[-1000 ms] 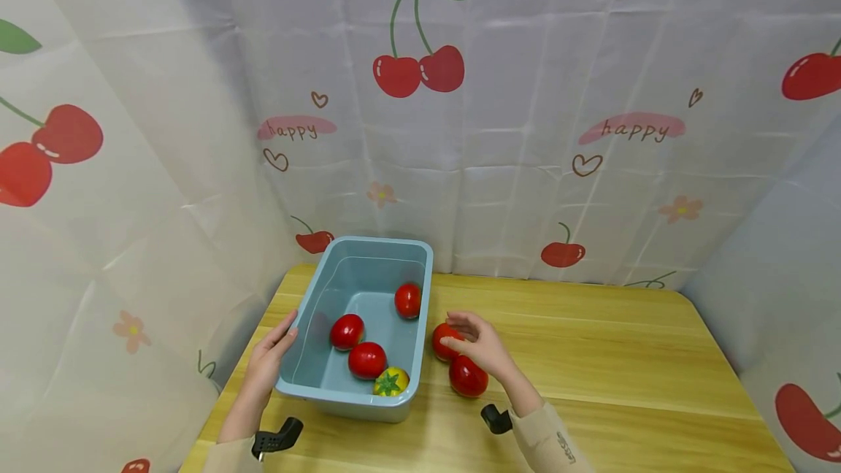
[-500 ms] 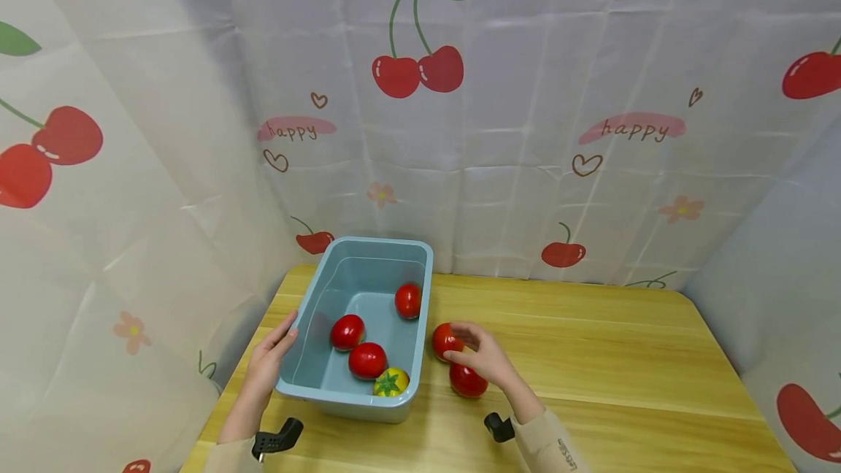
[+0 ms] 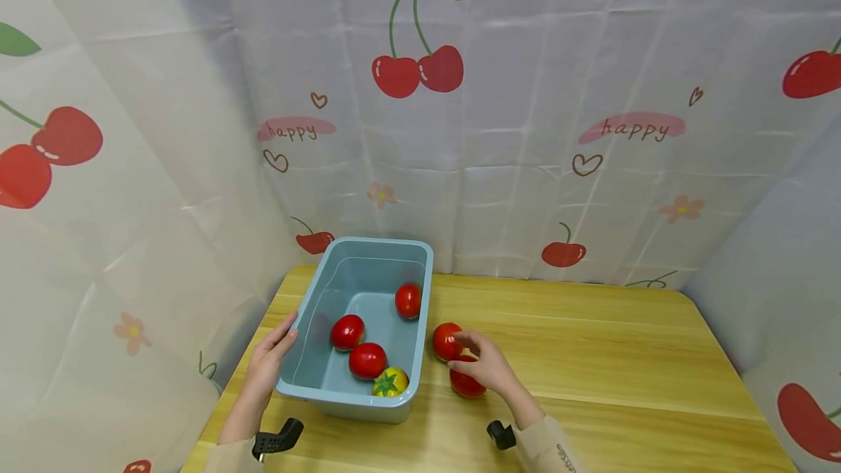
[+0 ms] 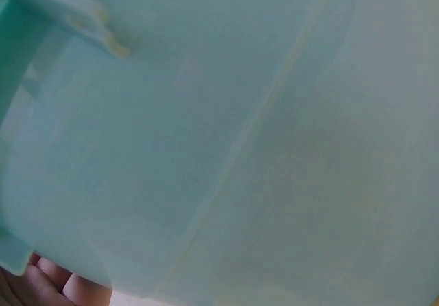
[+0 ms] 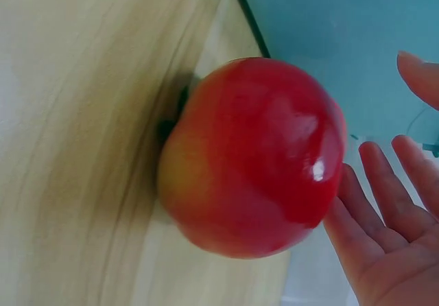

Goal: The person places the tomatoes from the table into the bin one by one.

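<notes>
My left hand (image 3: 263,365) grips the left rim of a light blue plastic bin (image 3: 423,334), and in the left wrist view its fingertips (image 4: 86,290) curl past the edge of the bin wall (image 4: 178,148). Just right of the bin, two red tomatoes lie close together on the table: a farther one (image 3: 444,342) and a nearer one (image 3: 465,386). Above the nearer tomato hovers my right hand (image 3: 491,369), thumb and fingers apart, partly covering it. The right wrist view has a shiny red tomato (image 5: 254,158) with a yellowish patch beside the spread fingers (image 5: 394,203).
Inside the bin are three red tomatoes, including one by the right wall (image 3: 408,301), and a yellow tomato (image 3: 390,382) with a green star-shaped top. The wooden table (image 3: 591,356) extends to the right. A cherry-print curtain (image 3: 499,166) hangs behind and at both sides.
The right hand has drifted nearer to me and slightly right, from the farther tomato to over the nearer one. Left hand, bin and tomatoes stay where they were.
</notes>
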### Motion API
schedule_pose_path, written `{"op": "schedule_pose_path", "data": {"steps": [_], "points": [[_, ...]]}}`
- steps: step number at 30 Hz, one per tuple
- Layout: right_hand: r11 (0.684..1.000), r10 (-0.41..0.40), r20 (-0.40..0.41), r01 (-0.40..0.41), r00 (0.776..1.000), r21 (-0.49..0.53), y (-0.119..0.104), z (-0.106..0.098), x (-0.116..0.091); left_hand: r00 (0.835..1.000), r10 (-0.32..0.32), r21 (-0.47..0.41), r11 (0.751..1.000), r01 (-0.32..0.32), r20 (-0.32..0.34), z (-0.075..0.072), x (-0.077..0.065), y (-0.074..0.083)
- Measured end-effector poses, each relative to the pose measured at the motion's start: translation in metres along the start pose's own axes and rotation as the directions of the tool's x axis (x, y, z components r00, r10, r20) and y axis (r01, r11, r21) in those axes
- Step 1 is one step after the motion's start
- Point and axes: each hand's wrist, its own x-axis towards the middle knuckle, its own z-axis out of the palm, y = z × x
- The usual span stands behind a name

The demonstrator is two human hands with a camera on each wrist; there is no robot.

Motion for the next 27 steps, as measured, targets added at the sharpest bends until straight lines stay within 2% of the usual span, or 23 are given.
{"op": "schedule_pose_path", "data": {"steps": [5, 15, 22, 27], "points": [[0.999, -0.003, 0.001, 0.003, 1.0, -0.044, 0.006, 0.001, -0.002, 1.0, 0.0, 0.0, 1.0, 0.0, 0.002, 0.0, 0.0, 0.0], [0.995, 0.05, -0.005, -0.05, 0.999, -0.083, 0.021, 0.003, -0.004, 1.0, 0.011, -0.005, 1.0, -0.01, 0.007, 0.0, -0.001, -0.001], [0.995, 0.042, -0.022, -0.044, 0.999, -0.092, 0.024, 0.003, -0.009, 1.0, -0.003, 0.0, 1.0, 0.003, 0.001, 0.0, 0.0, -0.002], [0.992, 0.074, -0.035, -0.077, 0.997, -0.104, 0.026, 0.002, -0.012, 1.0, -0.007, 0.002, 1.0, 0.007, 0.0, 0.0, 0.0, -0.002]]}}
